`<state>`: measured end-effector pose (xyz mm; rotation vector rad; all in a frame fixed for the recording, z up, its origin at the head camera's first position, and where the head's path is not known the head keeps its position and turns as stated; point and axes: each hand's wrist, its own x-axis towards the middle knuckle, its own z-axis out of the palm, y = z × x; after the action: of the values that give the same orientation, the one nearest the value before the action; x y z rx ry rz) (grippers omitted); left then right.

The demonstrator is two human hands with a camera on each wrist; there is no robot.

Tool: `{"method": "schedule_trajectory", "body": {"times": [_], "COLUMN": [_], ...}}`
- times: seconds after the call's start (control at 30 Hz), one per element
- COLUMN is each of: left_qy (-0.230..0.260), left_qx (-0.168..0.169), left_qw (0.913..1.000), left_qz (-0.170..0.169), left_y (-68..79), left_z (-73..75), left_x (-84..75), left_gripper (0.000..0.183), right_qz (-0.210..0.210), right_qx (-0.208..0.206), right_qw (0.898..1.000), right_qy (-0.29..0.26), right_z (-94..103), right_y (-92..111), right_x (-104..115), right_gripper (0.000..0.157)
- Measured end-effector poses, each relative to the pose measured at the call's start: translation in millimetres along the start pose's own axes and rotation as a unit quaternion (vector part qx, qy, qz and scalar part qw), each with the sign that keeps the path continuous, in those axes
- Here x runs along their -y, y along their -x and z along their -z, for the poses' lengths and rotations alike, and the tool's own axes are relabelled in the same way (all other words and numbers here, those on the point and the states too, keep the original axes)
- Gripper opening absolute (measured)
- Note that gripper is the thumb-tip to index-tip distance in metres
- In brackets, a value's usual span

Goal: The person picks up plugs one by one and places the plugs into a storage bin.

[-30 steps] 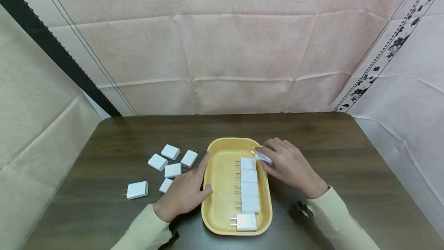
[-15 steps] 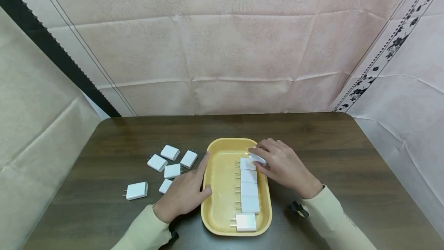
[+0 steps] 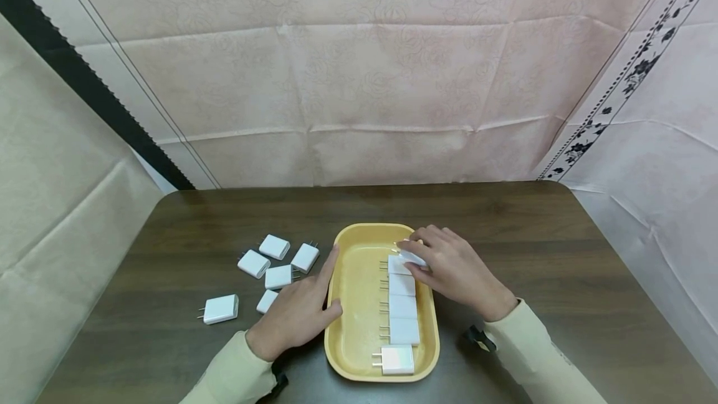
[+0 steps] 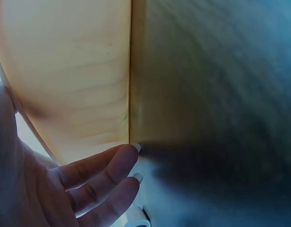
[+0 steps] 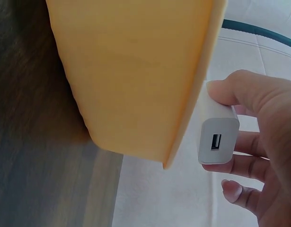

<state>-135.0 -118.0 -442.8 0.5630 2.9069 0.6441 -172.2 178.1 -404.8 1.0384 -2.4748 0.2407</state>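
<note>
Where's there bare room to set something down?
Bare: the table between cloth and tray; its right side, beyond the right grip; the tray's left strip, beside the charger row. Crowded: left of the tray, with loose chargers and the left grip; the tray's right side, with that row and the held charger.

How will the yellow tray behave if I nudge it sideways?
The yellow tray is probably stiff, since its raised walls hold their shape. It likely slides rather than tips, sitting flat on the table. The chargers inside may shift, as nothing visible fastens them.

Brown table [image 3: 538,235]; pale, seemingly cloth hangings [image 3: 359,80] beyond.
</note>
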Motion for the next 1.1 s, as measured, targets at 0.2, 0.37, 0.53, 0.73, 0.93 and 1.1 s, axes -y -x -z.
{"method": "schedule_trajectory", "body": {"times": [0.2,0.37,0.53,0.73,0.93,1.1], "left_qy": [0.004,0.002,0.001,0.000,0.000,0.001], "left_qx": [0.004,0.005,0.004,0.001,0.003,0.006], "left_qw": [1.0000,1.0000,1.0000,1.0000,1.0000,0.9999], "left_qz": [0.001,0.000,0.002,0.003,0.005,0.009], "left_y": [0.5,0.6,0.0,0.0,-0.1,-0.5], "left_z": [1.2,1.2,1.2,0.4,-0.1,-0.3], "left_x": [-1.1,-1.2,-1.3,-1.7,-1.7,-1.9], "left_gripper": [0.093,0.094,0.094,0.095,0.095,0.095], "right_qz": [0.003,0.012,0.016,0.018,0.015,0.012], "right_qx": [0.002,-0.002,-0.003,0.002,0.011,0.014], "right_qw": [1.000,1.000,1.000,1.000,0.999,0.999], "right_qy": [-0.002,-0.010,-0.020,-0.024,-0.028,-0.035], "right_z": [-1.6,-5.0,-7.1,-8.9,-11.9,-15.4], "right_y": [-0.2,0.0,0.1,-1.0,-1.9,-2.2], "right_x": [0.7,0.8,1.6,3.4,4.7,5.3], "right_gripper": [0.034,0.035,0.035,0.036,0.036,0.036]}}
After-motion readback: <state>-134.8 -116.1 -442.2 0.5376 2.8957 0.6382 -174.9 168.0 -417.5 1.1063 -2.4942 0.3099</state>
